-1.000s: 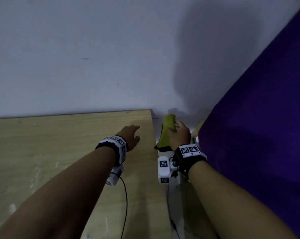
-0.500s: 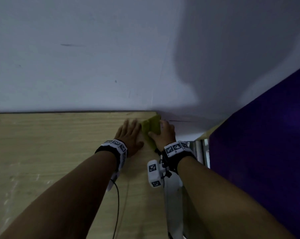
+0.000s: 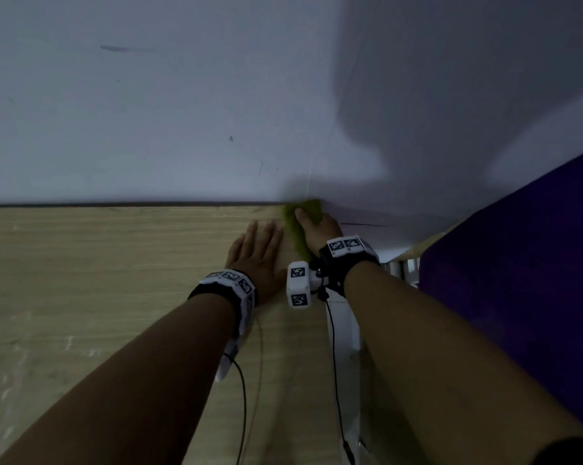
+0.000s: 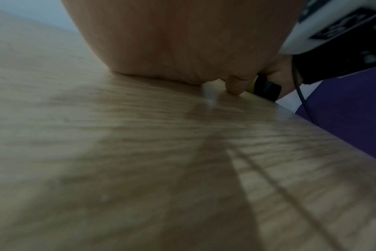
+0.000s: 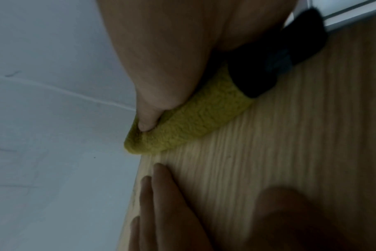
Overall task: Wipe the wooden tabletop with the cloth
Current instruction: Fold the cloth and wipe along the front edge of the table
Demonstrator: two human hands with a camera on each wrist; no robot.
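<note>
The wooden tabletop [image 3: 98, 280] runs up to a white wall. A yellow-green fluffy cloth [image 3: 295, 229] lies bunched on its far right corner, touching the wall. My right hand [image 3: 320, 228] lies on top and grips it. The right wrist view has the thumb dug into the cloth [image 5: 195, 122], and the other fingers are hidden. Just left of the cloth, my left hand [image 3: 256, 250] rests flat on the wood with straight fingers [image 5: 161, 195] and holds nothing. In the left wrist view the palm [image 4: 182, 42] presses on the tabletop [image 4: 140, 152].
The white wall [image 3: 182, 112] closes the table's far edge. A purple surface [image 3: 518, 280] stands close on the right, with a narrow gap and a white rail [image 3: 347, 330] between it and the table's right edge. Thin black cables [image 3: 243, 414] hang from both wrists.
My right hand carried the cloth from beyond the table's right edge onto the far right corner and set it down against the wall. My left hand slid forward and flattened beside it.
</note>
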